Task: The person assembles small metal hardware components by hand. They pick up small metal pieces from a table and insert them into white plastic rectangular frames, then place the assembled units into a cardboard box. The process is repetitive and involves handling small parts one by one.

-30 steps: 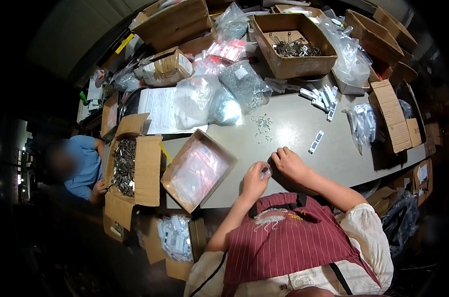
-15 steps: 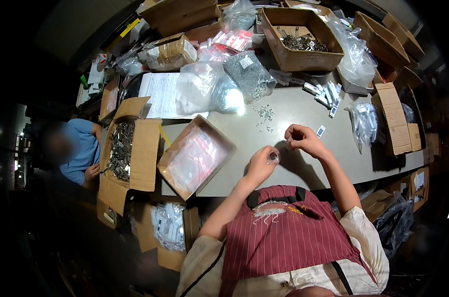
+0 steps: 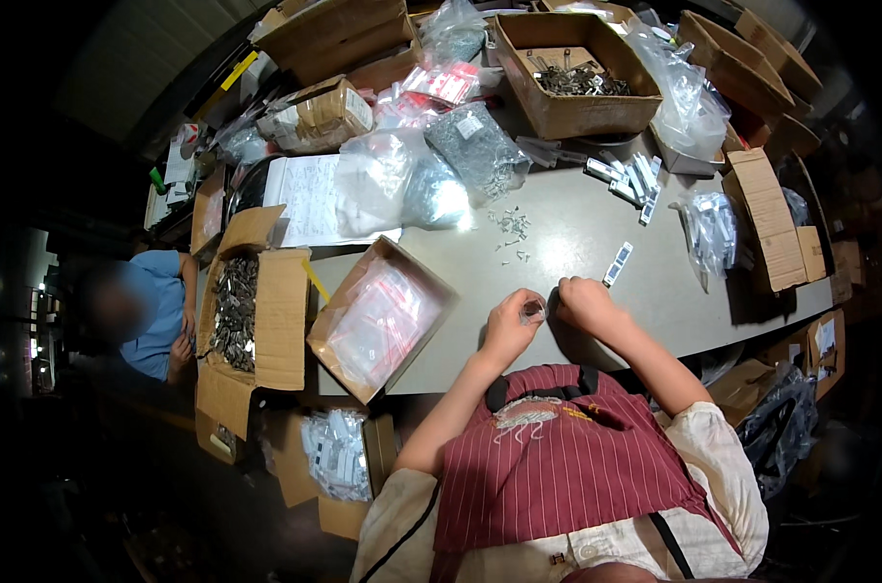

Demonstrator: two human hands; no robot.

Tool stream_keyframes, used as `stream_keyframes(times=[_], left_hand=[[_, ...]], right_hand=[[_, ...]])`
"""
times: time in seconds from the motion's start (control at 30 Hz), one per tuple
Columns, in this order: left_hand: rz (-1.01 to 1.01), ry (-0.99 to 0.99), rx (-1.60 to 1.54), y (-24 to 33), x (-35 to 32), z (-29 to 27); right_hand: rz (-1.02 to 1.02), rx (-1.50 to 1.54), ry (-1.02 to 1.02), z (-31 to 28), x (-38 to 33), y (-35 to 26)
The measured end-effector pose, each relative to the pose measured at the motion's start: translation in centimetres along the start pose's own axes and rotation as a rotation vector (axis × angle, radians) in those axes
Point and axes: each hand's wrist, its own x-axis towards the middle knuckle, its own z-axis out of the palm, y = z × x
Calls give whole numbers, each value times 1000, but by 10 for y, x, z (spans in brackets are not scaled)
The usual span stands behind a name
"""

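Currently we hold a small clear bag [image 3: 532, 310] pinched in our left hand [image 3: 511, 325] above the table edge [image 3: 596, 335]; right hand [image 3: 585, 299] curled beside it, grip unclear. Loose screws [image 3: 512, 231] remain unpacked; filled bags [image 3: 378, 321] already boxed.

Small clear bag [image 3: 532, 310] pinched at the table's near edge

The little transparent plastic bag sits upright in the left hand's fingertips, just above the grey table [image 3: 577, 243], close to its near edge; its contents are too small to make out.

Cardboard boxes [image 3: 570, 70] ring the grey table [image 3: 577, 243] — plastic bags [image 3: 378, 180] (some bulging) between.
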Motion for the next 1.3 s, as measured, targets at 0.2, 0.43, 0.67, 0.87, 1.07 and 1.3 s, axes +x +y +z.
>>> stream_keyframes(times=[0.2, 0.43, 0.67, 0.87, 1.07, 1.3], left_hand=[[94, 14, 56, -5, 2, 5], [77, -41, 162, -5, 3, 12], [32, 1, 147, 0, 8, 22], [26, 103, 119, 6, 13, 31], [53, 117, 151, 1, 4, 25], [65, 40, 214, -5, 3, 26]], right_hand=[[-49, -90, -36, -7, -1, 4], [-122, 598, -58, -75, -7, -21], [562, 176, 319, -73, 32, 136], [713, 182, 337, -49, 31, 227], [673, 236, 139, -56, 26, 212], [563, -242, 88, -64, -1, 191]])
